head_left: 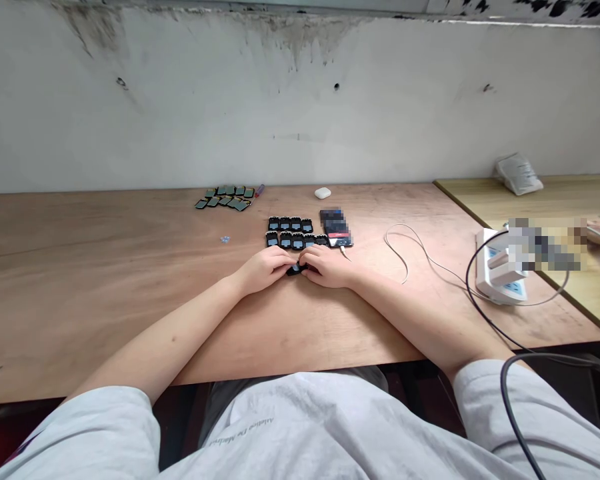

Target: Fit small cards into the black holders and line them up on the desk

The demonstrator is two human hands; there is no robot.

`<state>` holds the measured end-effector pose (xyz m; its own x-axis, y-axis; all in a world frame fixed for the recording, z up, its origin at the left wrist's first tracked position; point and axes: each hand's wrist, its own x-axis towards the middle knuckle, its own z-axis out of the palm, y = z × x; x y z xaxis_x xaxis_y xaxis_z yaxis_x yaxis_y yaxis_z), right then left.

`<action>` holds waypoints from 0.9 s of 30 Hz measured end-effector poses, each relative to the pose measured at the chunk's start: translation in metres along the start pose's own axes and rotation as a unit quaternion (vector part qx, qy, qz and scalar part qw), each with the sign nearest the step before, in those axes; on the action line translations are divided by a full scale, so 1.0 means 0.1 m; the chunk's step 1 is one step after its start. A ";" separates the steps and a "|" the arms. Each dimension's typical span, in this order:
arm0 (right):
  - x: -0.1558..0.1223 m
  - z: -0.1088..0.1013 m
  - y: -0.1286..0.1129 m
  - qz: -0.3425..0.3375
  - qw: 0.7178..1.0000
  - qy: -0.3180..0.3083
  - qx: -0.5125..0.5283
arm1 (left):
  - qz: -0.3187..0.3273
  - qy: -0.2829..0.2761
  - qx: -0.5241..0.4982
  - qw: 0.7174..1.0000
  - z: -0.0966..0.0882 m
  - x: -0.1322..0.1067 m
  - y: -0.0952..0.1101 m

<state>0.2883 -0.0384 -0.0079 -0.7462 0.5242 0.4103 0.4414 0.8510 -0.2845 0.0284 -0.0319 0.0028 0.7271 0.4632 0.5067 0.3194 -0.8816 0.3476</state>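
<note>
Left hand (271, 269), right hand (324, 267): fingertips pinching small black case (294, 270) | likely light, stiff, somewhat fragile | best held by opposite side edges, sparing its pale-blue middle

Apparently a small workshop: a bare wooden table (130, 267) against a stained wall (290, 100), black cases (297, 241) in rows, a screwdriver (260, 191) by the surface's far edge, a power strip (514, 292) toward its right edge.

Small cases (297, 242): 2 tones, black with light-blue patches. Flat pieces (225, 201): grey-green, dark-edged. Tabletop (130, 267): pinkish-brown, streaked grain. Wall (230, 120): off-white (brown-grey stains near top). Shirt (300, 427): pale grey, darker lettering. Phone (336, 227): black, red band. Power strip (505, 293): white, blue-faced. Rounded box (323, 193): plain white.
</note>
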 end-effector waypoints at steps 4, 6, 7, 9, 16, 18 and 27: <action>0.00 0.00 0.00 0.001 1.000 -0.003 -0.004 | 0.006 -0.023 -0.005 1.000 -0.02 0.00 0.02; 0.01 0.00 0.00 0.000 1.000 -0.003 -0.008 | 0.005 -0.039 0.000 0.999 -0.04 -0.01 0.03; 0.01 -0.01 0.00 0.000 1.000 -0.003 -0.008 | 0.004 -0.048 0.006 0.999 -0.05 -0.01 0.03; 0.01 -0.01 0.00 -0.002 1.000 -0.007 -0.007 | 0.006 -0.064 0.028 0.998 -0.07 -0.02 0.02; 0.01 -0.02 -0.01 0.002 1.000 -0.008 -0.008 | 0.036 -0.090 0.098 0.990 -0.06 0.01 0.00; 0.01 -0.01 0.00 -0.001 1.000 -0.009 -0.011 | 0.039 -0.089 0.091 0.991 -0.08 0.01 -0.01; 0.01 0.01 0.03 -0.005 1.000 -0.008 -0.010 | 0.002 -0.074 0.040 0.996 -0.13 0.00 -0.04</action>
<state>0.2881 -0.0356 -0.0088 -0.7580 0.5154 0.3998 0.4439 0.8567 -0.2627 0.0195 -0.0268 0.0119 0.8078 0.4466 0.3846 0.3599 -0.8906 0.2782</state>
